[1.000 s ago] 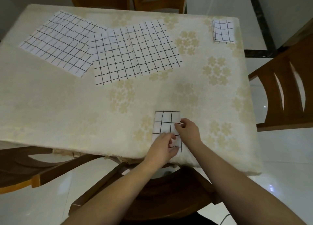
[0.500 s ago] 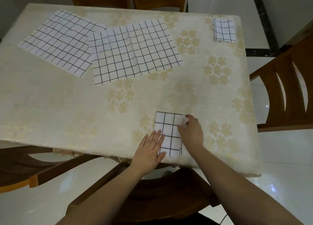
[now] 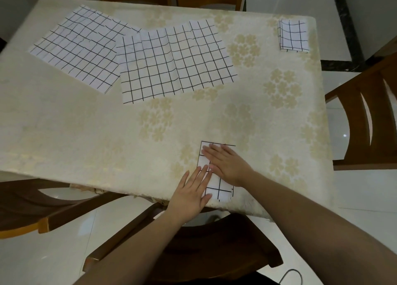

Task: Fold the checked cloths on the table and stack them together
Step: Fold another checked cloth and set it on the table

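Both hands flat on a small folded checked cloth (image 3: 218,190) at the near table edge. Right hand (image 3: 227,165) presses its upper part, fingers straight, pointing left. Left hand (image 3: 192,193) lies over its lower left edge, fingers straight, tips just touching the right hand. Far left of the hands: two unfolded checked cloths, left one (image 3: 79,46) and middle one (image 3: 174,61), overlapping. Far right corner: another folded cloth (image 3: 293,36). Floral tablecloth (image 3: 86,134); wooden chairs (image 3: 369,113) around.

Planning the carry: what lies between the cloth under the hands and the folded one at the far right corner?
Head view: only bare floral tablecloth between pressed cloth and folded cloth.
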